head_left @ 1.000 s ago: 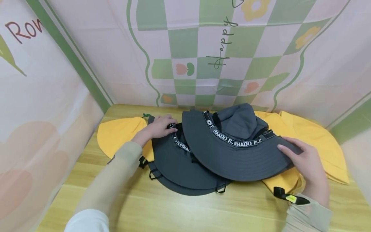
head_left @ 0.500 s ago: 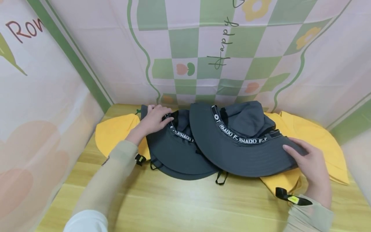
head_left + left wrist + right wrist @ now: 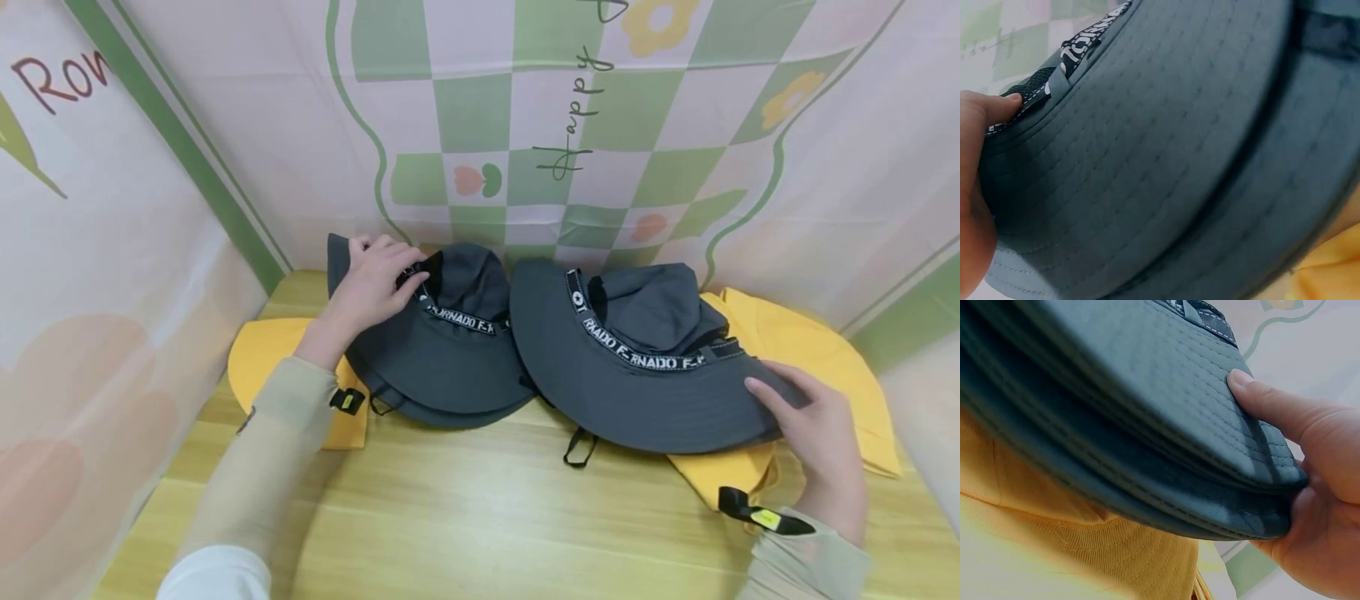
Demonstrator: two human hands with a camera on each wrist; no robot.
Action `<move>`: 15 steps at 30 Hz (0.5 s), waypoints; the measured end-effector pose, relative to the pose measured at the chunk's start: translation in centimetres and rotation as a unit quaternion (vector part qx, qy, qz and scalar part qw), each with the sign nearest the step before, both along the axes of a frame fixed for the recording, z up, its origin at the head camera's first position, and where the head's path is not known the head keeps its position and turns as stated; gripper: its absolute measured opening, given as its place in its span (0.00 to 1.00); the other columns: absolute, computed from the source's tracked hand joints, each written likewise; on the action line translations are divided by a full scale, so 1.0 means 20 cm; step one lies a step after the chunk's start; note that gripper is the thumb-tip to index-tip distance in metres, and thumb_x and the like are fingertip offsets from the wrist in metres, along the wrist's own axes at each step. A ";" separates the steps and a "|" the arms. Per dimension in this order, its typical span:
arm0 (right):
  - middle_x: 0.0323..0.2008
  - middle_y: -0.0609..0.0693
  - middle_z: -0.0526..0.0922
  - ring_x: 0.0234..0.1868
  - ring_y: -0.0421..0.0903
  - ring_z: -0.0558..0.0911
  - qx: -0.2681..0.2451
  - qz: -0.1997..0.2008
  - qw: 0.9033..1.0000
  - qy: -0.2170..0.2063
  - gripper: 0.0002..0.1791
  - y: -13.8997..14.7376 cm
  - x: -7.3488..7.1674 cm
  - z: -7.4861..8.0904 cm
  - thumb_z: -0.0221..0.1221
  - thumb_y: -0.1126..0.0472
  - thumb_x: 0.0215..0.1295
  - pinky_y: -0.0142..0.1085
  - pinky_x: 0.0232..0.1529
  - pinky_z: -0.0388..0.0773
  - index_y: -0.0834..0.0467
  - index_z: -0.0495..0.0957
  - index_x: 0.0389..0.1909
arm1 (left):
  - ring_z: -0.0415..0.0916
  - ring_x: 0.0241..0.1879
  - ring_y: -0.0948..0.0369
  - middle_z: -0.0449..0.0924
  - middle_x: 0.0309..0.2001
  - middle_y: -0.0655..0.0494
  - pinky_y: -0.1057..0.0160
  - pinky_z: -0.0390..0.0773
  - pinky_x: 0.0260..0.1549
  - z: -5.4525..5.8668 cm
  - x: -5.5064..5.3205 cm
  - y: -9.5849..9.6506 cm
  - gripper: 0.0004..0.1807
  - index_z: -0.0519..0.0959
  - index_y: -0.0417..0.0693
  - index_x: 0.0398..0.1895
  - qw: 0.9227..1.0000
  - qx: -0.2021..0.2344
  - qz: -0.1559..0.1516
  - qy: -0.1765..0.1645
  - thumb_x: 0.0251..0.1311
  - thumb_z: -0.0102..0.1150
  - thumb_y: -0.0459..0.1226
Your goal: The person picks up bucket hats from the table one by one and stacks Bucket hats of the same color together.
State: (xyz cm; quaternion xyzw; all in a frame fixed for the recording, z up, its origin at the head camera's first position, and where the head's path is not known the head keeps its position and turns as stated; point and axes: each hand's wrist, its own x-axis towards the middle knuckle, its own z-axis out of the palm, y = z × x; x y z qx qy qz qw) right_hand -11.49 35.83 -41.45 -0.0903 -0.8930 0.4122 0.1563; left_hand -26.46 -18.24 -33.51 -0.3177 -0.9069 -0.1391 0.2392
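Observation:
My left hand (image 3: 366,287) grips the brim of a dark grey bucket hat (image 3: 442,375), crown upward, with its thumb on the lettered inner band. A second grey brim lies beneath it in the left wrist view, where the thumb (image 3: 1007,107) presses the band's edge. To the right, my right hand (image 3: 821,433) pinches the brim edge of another dark grey hat (image 3: 637,417). Stacked brims (image 3: 1210,506) sit between thumb and fingers in the right wrist view. The two grey groups touch or nearly touch in the middle. Most fingers are hidden behind the brims.
A yellow hat (image 3: 262,354) lies under the left forearm. More yellow hats (image 3: 817,358) lie behind and below the right-hand grey hats. A black cord loop (image 3: 579,450) hangs toward the wooden table (image 3: 510,517). Printed fabric walls (image 3: 480,100) rise behind and at the sides.
My left hand has moved its grey hats left and toward the back wall, out from under the right-hand ones. My right hand has shifted slightly right with its hats. The left yellow hat has slid left.

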 end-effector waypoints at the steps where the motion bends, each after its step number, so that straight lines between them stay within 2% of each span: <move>1: 0.41 0.12 0.72 0.43 0.12 0.68 0.000 0.002 1.000 0.005 0.24 0.00 0.00 0.00 0.65 0.53 0.66 0.07 0.43 0.63 0.53 0.79 0.63 | 0.73 0.45 0.51 0.86 0.44 0.50 0.41 0.56 0.53 0.02 0.01 -0.01 0.10 0.83 0.48 0.46 1.000 0.001 0.001 0.007 0.69 0.59 0.42; 5: 0.41 0.12 0.72 0.44 0.12 0.67 0.003 0.012 1.000 0.009 0.24 0.00 0.00 -0.01 0.66 0.54 0.66 0.06 0.44 0.62 0.53 0.79 0.63 | 0.74 0.46 0.49 0.87 0.43 0.48 0.40 0.55 0.51 0.08 0.03 -0.07 0.10 0.83 0.46 0.45 0.999 0.020 0.004 0.040 0.68 0.60 0.41; 11: 0.42 0.12 0.72 0.45 0.11 0.67 0.008 0.017 1.000 0.004 0.25 0.00 -0.01 0.00 0.65 0.53 0.67 0.06 0.44 0.62 0.53 0.78 0.64 | 0.73 0.43 0.46 0.86 0.40 0.45 0.39 0.54 0.50 0.16 0.06 -0.20 0.09 0.83 0.42 0.41 0.994 0.072 0.010 0.085 0.66 0.61 0.40; 15: 0.43 0.12 0.72 0.45 0.11 0.66 0.009 0.025 1.000 0.001 0.25 -0.01 -0.01 0.00 0.64 0.52 0.68 0.06 0.45 0.62 0.53 0.77 0.64 | 0.71 0.41 0.46 0.86 0.39 0.43 0.39 0.52 0.49 0.20 0.09 -0.25 0.08 0.83 0.41 0.39 0.990 0.105 0.003 0.093 0.65 0.62 0.38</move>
